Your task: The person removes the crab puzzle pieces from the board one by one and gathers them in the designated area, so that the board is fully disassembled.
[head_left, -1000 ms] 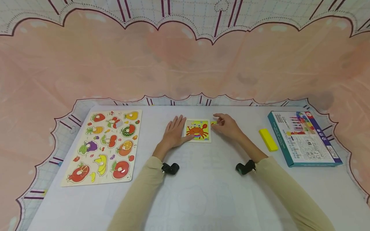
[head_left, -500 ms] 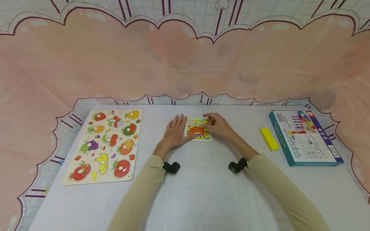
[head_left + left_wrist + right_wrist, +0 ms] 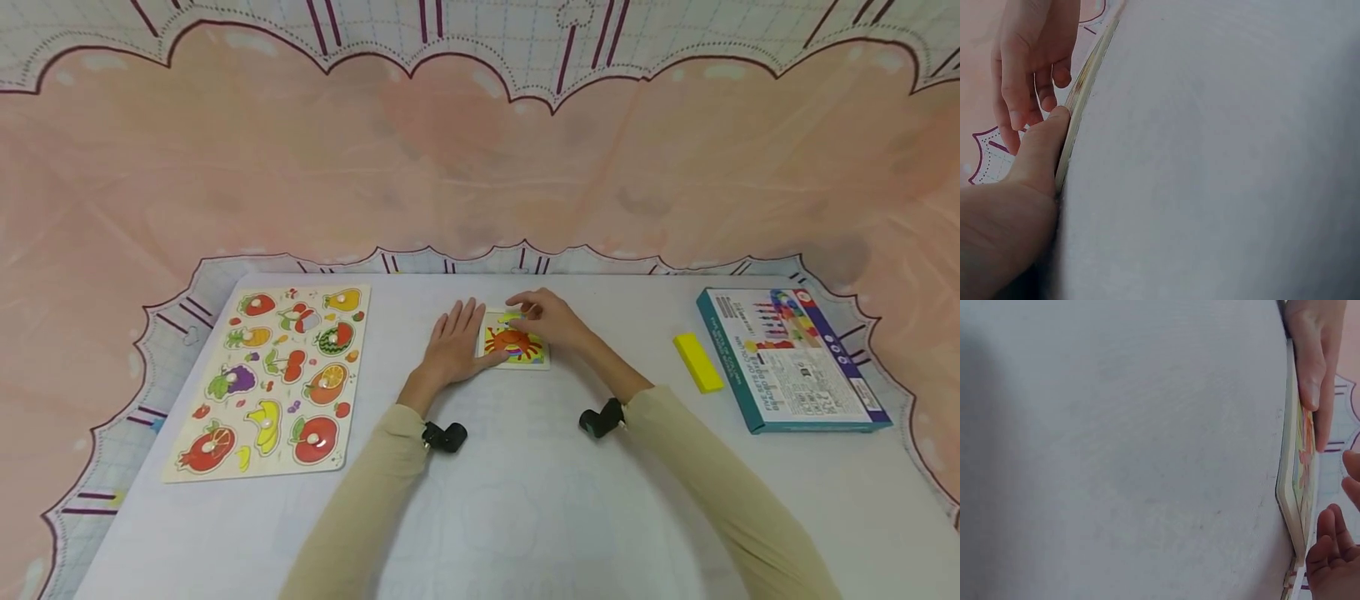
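A small square crab puzzle (image 3: 513,342) with a pale wooden border lies on the white table. My left hand (image 3: 452,342) lies flat with spread fingers along its left edge, the thumb resting on the picture. My right hand (image 3: 551,318) is over the puzzle's upper right part, with bent fingers and thumb at a small yellow puzzle piece, mostly hidden under them. In the left wrist view the left thumb (image 3: 1044,147) touches the board edge, the right hand (image 3: 1035,62) beyond it. The right wrist view shows the board edge-on (image 3: 1291,481), with the right fingers (image 3: 1329,550) close by.
To the left lies a large wooden fruit puzzle board (image 3: 283,333) with knobbed pieces. A yellow block (image 3: 697,362) and a flat teal and white box (image 3: 795,362) lie on the right. A patterned pink cloth (image 3: 480,167) hangs behind the table (image 3: 480,500).
My right hand has moved left from beside the puzzle, where it held the small yellow piece, to over its upper part. The left hand stays in place.
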`<state>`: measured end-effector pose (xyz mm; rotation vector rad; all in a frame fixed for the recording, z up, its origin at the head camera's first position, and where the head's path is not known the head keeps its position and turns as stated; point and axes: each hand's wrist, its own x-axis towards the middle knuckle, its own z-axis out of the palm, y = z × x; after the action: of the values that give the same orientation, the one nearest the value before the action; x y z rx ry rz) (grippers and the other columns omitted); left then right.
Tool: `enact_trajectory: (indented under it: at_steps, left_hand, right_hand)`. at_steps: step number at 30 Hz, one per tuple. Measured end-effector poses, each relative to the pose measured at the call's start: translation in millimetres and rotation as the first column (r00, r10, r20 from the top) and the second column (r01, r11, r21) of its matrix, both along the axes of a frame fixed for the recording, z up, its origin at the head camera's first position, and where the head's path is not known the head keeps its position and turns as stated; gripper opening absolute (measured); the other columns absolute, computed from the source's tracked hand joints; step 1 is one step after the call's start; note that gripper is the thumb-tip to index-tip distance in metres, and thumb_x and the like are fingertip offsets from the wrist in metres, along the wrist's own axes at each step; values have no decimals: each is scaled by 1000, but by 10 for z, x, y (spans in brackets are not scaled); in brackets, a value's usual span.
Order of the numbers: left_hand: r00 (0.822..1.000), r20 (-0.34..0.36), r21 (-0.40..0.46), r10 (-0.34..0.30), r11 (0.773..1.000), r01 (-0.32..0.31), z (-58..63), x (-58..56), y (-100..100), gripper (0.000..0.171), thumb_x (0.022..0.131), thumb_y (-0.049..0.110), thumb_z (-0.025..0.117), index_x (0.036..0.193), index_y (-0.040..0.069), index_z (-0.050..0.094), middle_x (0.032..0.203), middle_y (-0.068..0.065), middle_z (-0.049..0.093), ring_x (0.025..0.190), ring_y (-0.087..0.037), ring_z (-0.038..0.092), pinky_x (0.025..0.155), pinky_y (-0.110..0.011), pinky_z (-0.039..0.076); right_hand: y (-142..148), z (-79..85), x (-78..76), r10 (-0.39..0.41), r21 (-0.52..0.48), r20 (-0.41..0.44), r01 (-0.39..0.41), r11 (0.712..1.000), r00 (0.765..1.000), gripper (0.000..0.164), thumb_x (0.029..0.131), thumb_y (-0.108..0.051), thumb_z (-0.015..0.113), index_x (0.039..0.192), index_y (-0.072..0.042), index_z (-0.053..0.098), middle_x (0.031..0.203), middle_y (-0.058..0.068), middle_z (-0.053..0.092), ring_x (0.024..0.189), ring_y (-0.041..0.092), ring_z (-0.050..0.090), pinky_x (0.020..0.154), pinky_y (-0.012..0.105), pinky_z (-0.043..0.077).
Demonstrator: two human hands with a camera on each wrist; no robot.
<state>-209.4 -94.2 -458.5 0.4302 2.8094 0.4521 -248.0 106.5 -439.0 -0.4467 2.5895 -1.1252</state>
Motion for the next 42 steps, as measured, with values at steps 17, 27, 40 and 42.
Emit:
enact_trajectory:
  at_steps: [17, 27, 40, 42]
  left_hand:
    - [999, -35, -1, -7, 1000, 7, -25, -8, 22, 96, 90, 65, 50, 157, 11, 8, 166, -10, 2, 154, -29, -2, 124, -49, 3]
    - [999, -37, -7, 4, 1000, -4, -36, -3, 6, 96, 90, 65, 51, 157, 11, 9, 165, -10, 3, 154, -29, -2, 124, -49, 3]
    - [1000, -26, -8, 5, 1000, -6, -12, 12, 5, 96, 90, 65, 50, 157, 10, 8, 166, -10, 2, 154, -29, -2, 124, -49, 4]
    - [1000, -27, -7, 4, 1000, -5, -9, 13, 7, 96, 90, 65, 50, 157, 10, 9, 165, -10, 2, 154, -29, -1, 124, -49, 4]
  right_hand:
    - [-20, -71, -84, 108, 110, -3, -107, 988, 994, 33, 92, -24, 65, 125, -15, 67, 109, 12, 51, 93, 21, 46, 72, 25, 38]
    - [-59, -69, -67, 141, 107, -21, -138, 985, 990, 33, 93, -22, 65, 124, -12, 66, 108, 14, 50, 92, 22, 45, 72, 24, 37]
    - [-115, -73, -28, 120, 152, -19, -116, 982, 993, 33, 93, -22, 63, 125, -12, 62, 115, 16, 48, 105, 25, 44, 80, 28, 41]
    - [-118, -69, -17, 110, 148, -20, -105, 983, 994, 33, 93, -23, 63, 124, -13, 62, 117, 17, 47, 107, 26, 44, 83, 29, 43]
